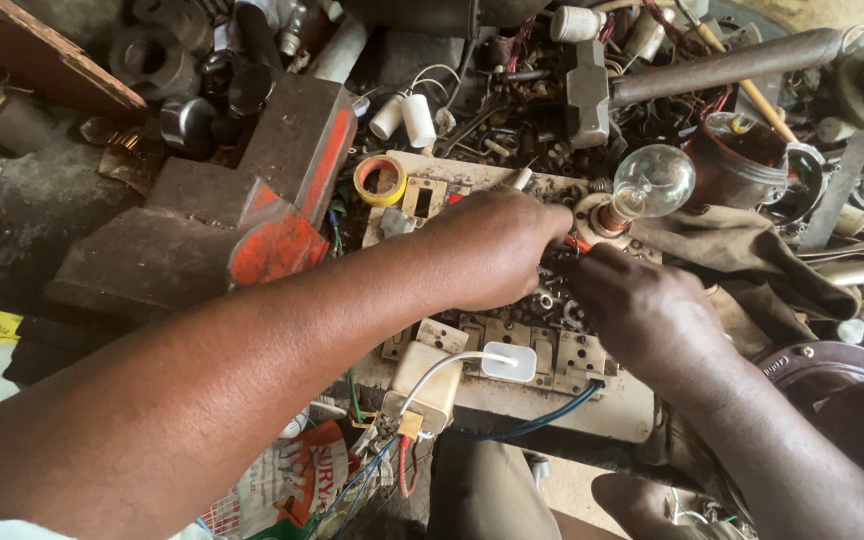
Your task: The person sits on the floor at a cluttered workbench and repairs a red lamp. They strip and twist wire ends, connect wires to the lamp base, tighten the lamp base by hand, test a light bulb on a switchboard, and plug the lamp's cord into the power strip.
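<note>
My left hand [487,245] reaches across a worn cream socket board [542,400], fingers curled shut near the base of a clear glass bulb [652,180] that sits in a holder on the board. My right hand [642,310] is closed beside it, fingertips touching the left hand's, over small metal parts on the board. A bit of something orange-red shows between the two hands; what each grips is hidden. A white plug [509,361] with a white cable sits in the board's near row of sockets.
A grey and orange metal block [252,200] lies left of the board. A yellow tape roll [380,180], a hammer [589,95], a long metal pipe [732,65], a brown cloth [742,245], loose wires and scrap crowd the bench.
</note>
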